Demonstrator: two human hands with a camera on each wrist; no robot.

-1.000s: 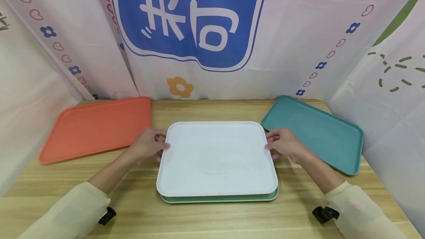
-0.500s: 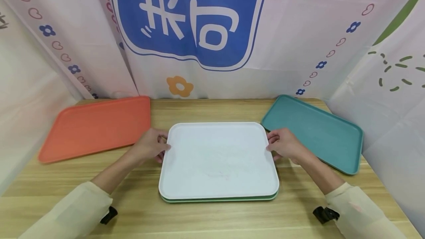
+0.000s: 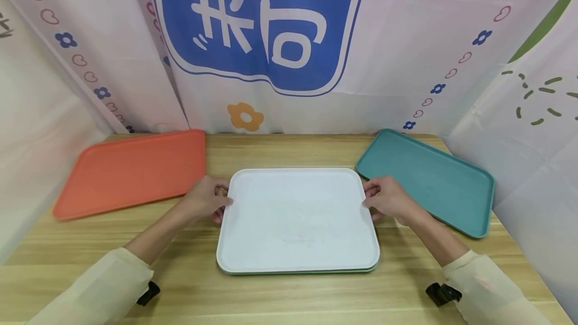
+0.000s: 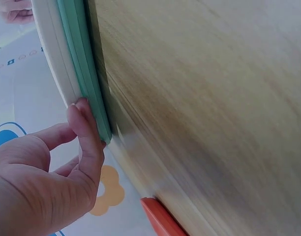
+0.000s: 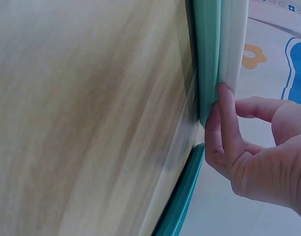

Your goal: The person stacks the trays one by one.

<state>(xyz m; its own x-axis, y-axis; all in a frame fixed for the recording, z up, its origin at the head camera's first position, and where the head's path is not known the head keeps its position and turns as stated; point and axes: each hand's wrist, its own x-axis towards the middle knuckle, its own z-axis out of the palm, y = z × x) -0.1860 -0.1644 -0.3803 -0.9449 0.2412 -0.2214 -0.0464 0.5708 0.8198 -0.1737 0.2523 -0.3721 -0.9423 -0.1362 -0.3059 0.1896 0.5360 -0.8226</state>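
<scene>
A white tray [image 3: 298, 219] lies over a green tray [image 3: 298, 272], of which only a thin strip shows along the near side in the head view. My left hand [image 3: 206, 198] grips the white tray's left edge, thumb on top of the rim and fingers curled at its side. On the opposite edge my right hand [image 3: 389, 197] holds it the same way. Both wrist views show the white rim [image 4: 56, 54] lying close against the green rim [image 5: 207, 59], with fingertips right where the two rims meet.
An orange tray [image 3: 135, 174] lies at the back left of the wooden table [image 3: 280, 300], beside my left hand. At the back right a teal tray [image 3: 429, 182] lies at a slant, near my right hand. A printed cloth [image 3: 289, 109] hangs behind the table.
The white tray has come down and slightly toward the near edge, with both hands holding it. The green strip beneath has narrowed from a clear band to a thin line.
</scene>
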